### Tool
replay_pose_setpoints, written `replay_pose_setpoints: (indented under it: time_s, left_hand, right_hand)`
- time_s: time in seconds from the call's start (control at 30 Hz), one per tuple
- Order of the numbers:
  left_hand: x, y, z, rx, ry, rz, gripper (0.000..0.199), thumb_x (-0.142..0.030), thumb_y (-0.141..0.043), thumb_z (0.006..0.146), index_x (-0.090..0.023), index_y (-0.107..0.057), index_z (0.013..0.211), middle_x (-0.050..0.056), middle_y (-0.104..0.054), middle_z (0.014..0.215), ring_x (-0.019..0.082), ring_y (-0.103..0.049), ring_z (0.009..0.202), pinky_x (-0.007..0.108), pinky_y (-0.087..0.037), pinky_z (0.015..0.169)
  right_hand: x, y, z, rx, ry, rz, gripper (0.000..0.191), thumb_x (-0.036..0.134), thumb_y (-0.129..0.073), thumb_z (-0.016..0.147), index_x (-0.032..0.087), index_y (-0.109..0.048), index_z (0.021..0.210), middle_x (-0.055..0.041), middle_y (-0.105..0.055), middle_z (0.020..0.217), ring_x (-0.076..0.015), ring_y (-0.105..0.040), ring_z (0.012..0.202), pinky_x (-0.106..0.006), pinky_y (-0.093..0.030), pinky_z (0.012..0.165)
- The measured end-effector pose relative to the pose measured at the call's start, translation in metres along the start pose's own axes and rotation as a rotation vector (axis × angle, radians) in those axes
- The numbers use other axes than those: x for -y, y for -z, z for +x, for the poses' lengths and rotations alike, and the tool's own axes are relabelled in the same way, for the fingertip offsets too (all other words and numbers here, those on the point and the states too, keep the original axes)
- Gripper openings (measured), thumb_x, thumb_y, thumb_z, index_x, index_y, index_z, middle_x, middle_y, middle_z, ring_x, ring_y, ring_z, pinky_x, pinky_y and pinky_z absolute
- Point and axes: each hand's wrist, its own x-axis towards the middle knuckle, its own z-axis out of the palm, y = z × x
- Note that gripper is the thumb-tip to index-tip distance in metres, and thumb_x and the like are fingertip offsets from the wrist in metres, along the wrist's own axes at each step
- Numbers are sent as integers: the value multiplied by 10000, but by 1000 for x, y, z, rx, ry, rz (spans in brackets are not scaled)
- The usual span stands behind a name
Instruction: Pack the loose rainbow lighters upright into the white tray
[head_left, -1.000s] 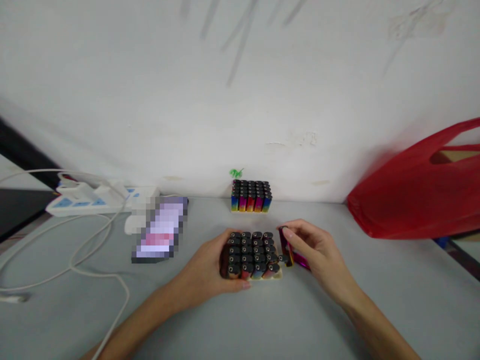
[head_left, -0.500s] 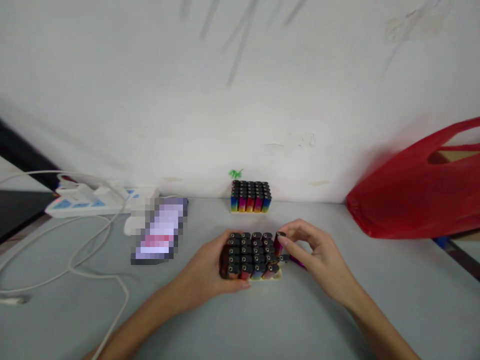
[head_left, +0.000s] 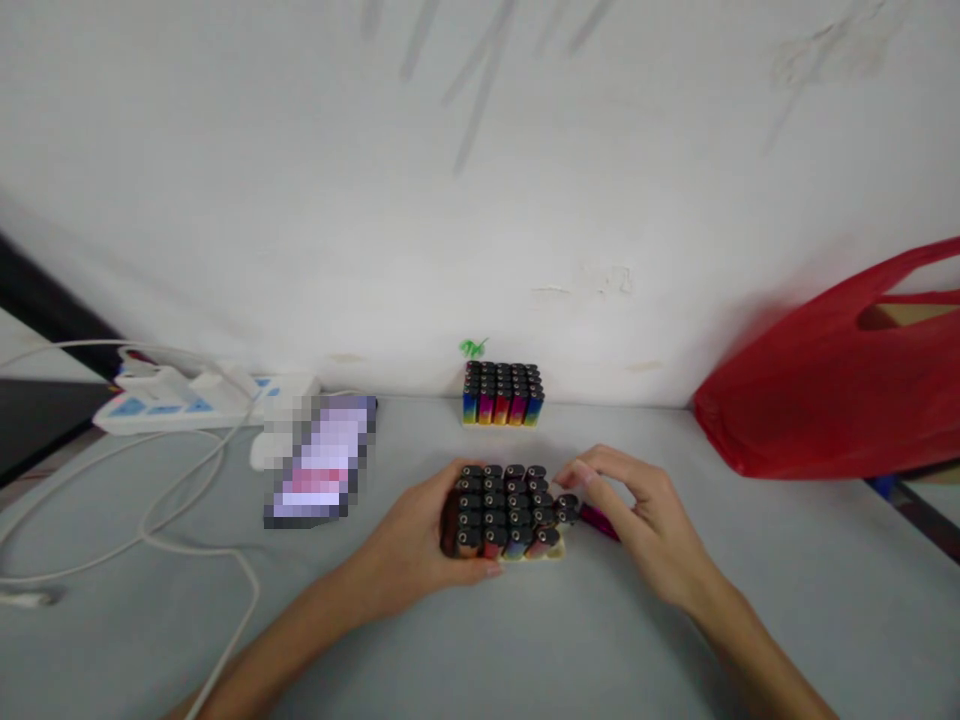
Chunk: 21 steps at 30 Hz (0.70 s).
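Observation:
A block of black-topped lighters (head_left: 504, 510) stands upright in rows on a pale tray (head_left: 553, 551). My left hand (head_left: 420, 530) is wrapped round the block's left side, thumb at the front edge. At the block's right end, a couple of lighters (head_left: 568, 508) lean outwards. My right hand (head_left: 630, 510) is beside them with its fingers a little apart and nothing visible between them. A purple lighter (head_left: 598, 522) lies under that hand, partly hidden by it.
A second block of colourful lighters (head_left: 502, 395) stands by the wall. On the left are a phone (head_left: 322, 465), a white power strip (head_left: 172, 400) and loose white cables (head_left: 150, 535). A red bag (head_left: 832, 390) is at the right.
The lighter that my right hand pinched upright now leans at the block's right end, let go. My right fingers have parted and drawn slightly rightwards. My left hand keeps its hold.

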Motion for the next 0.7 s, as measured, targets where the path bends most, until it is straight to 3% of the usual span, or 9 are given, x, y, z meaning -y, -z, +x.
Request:
replay_pose_setpoints:
  time_s: [0.1, 0.23, 0.33, 0.47, 0.7]
  left_hand:
    - [1, 0, 0, 6, 9, -7, 769, -273, -987, 756, -226, -590, 1413, 56, -835, 1149, 322, -811, 1044, 419, -637, 932]
    - [4, 0, 0, 14, 18, -8, 739, -264, -970, 778, -228, -590, 1411, 34, -834, 1082, 292, -812, 948, 392, -637, 875]
    - [3, 1, 0, -1, -7, 15, 735, -265, -983, 763, -241, -608, 1395, 36, -827, 1154, 301, -799, 1025, 395, -631, 909]
    - [0, 0, 0, 5, -5, 16, 713, -265, -976, 771, -241, -615, 1385, 32, -828, 1149, 297, -794, 1015, 400, -631, 911]
    - [-1, 0, 0, -12, 4, 21, 756, -270, -986, 753, -231, -613, 1409, 67, -830, 1221, 343, -793, 1125, 428, -630, 958]
  right_hand:
    - [-7, 8, 0, -54, -115, -138, 403, 484, -488, 1131, 245, -728, 912, -47, -764, 919, -262, -685, 880, -385, -473, 803]
    - [-15, 26, -2, 147, -243, -443, 201, 423, -661, 987, 238, -688, 913, -40, -721, 892, -257, -645, 822, -375, -415, 737]
    - [-19, 34, -3, 259, -288, -537, 242, 476, -745, 945, 237, -708, 934, -53, -723, 946, -265, -655, 849, -378, -423, 748]
    - [-22, 29, -2, 282, -295, -434, 307, 512, -718, 996, 238, -674, 864, -49, -722, 882, -248, -644, 797, -367, -418, 720]
    - [-20, 3, 0, 1, -244, 12, 334, 591, -527, 1133, 263, -541, 1070, 20, -678, 781, -210, -635, 760, -350, -456, 754]
